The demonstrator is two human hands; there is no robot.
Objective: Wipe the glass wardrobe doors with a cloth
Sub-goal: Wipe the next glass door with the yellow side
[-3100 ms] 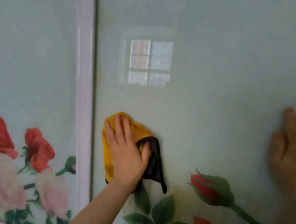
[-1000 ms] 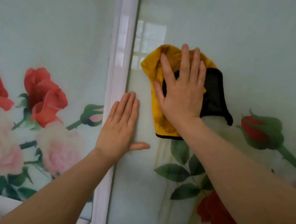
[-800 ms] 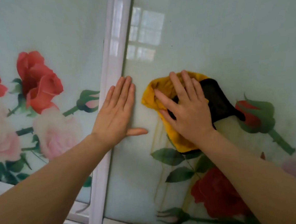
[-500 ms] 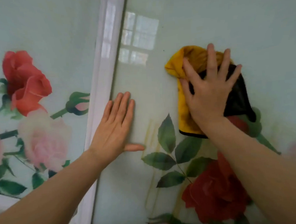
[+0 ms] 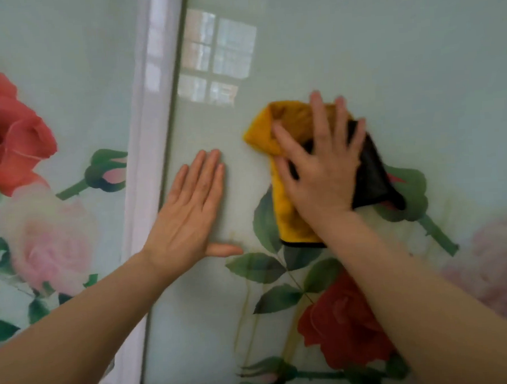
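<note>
- Pale green glass wardrobe doors point(image 5: 386, 52) over the whole view, printed with red and pink roses and green leaves; white frame strip point(image 5: 154, 167) running top to bottom between left panel and right panel; reflection of a window point(image 5: 216, 70) on right panel, just beside the strip, above the hands.
- Left hand point(image 5: 189, 218) flat on right panel, close to the frame strip; fingers straight and together, pointing up; thumb stretched out to the right; nothing held.
- Right hand point(image 5: 318, 170) flat on the cloth point(image 5: 285, 213), pressing it against the glass; fingers straight and spread wide, slightly blurred; not curled round the fabric.
- Cloth yellow on its left and upper part, black on its right part; crumpled, on right panel, to the right of left hand and apart from it; lower edge touching printed green leaves, black corner over a printed rosebud.
- Red printed rose point(image 5: 341, 325) below the cloth, partly behind right forearm.
</note>
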